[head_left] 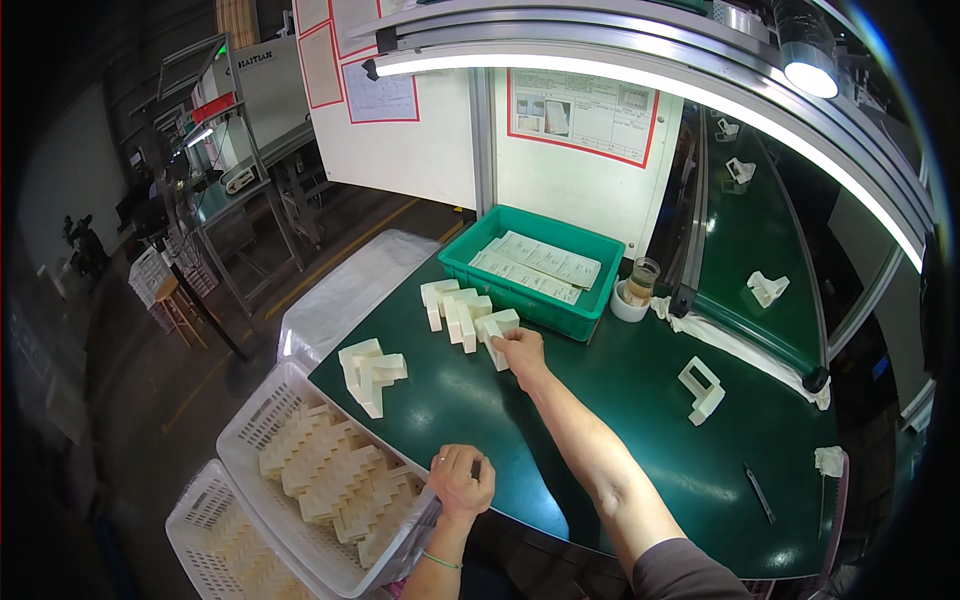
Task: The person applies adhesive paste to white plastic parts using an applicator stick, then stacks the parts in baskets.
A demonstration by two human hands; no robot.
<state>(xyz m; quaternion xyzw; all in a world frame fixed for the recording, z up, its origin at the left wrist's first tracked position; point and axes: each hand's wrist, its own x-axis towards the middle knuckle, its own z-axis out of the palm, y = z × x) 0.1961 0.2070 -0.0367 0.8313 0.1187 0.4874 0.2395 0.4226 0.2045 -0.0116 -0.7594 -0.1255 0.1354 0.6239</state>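
My right hand [521, 356] reaches across the green table and grips a white angled plastic part [497, 323] between thumb and fingers. This part stands at the right end of a short row of similar white parts [456, 308]. Near the table's front edge, my left hand [462, 480] is curled into a loose fist. A dark spot shows by its fingers, but whether it holds anything is hidden. Left of the row, a few more white parts [372, 373] lie together in a loose group.
Beside the left hand, a white basket [238, 440] holds stacked parts, with another basket [185, 515] below. A green bin [560, 322] with printed sheets stands at the back, next to a jar [641, 280]. On the right lie a single white part [703, 392] and a thin tool [760, 494].
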